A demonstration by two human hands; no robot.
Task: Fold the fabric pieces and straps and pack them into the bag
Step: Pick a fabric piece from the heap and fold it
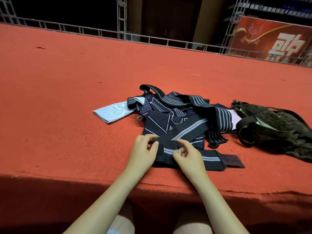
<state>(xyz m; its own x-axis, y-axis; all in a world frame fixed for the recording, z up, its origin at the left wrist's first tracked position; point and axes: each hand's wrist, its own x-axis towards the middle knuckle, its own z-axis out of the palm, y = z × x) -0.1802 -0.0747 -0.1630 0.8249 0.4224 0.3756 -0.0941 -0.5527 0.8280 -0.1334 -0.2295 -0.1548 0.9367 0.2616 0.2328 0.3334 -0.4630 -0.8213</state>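
A black strap with grey stripes [209,159] lies near the front edge of the red carpeted surface. My left hand [143,152] and my right hand [187,156] both pinch its folded left end. Behind them sits a heap of dark navy patterned fabric pieces [157,120] crossed by more striped straps [170,98]. A pale blue fabric piece [111,110] sticks out at the heap's left. The dark camouflage bag [273,130] lies to the right, its mouth facing the heap and its black handles loose.
The red carpeted platform [67,98] stretches wide to the left and back. Its front edge [101,179] drops off just before my knees. A metal truss railing [101,31] and a red banner [270,39] stand at the far side.
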